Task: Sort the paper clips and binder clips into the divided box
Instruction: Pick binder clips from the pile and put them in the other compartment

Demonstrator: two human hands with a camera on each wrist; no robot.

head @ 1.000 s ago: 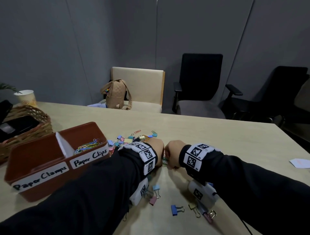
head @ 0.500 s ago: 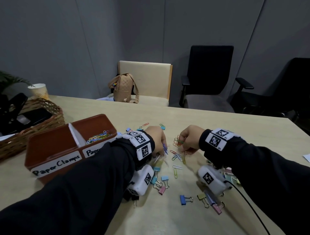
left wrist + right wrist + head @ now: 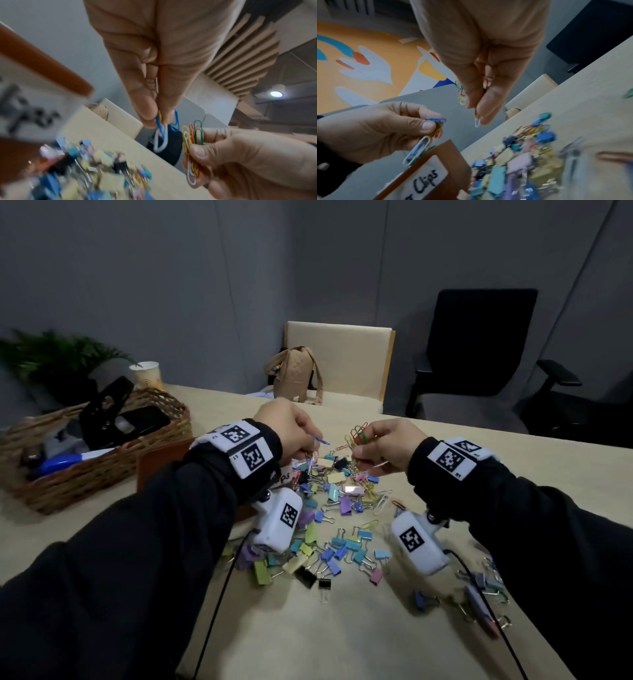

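While both hands hang above the pile near the middle of the head view, each pinches a bunch of paper clips. Left hand (image 3: 286,424): thumb and fingers (image 3: 145,111) pressed together on blue, white and yellow paper clips (image 3: 163,129). Right hand (image 3: 387,445): thumb and fingers (image 3: 488,108) pinch a green, orange, yellow and white bunch (image 3: 358,434). Binder clips (image 3: 337,529), many colours, lie scattered on the surface (image 3: 342,635) below the hands. The brown divided box (image 3: 447,162) sits lower centre of the right wrist view, just beside the pile, label reading "Clips". Wicker basket (image 3: 102,467) at left of the head view.
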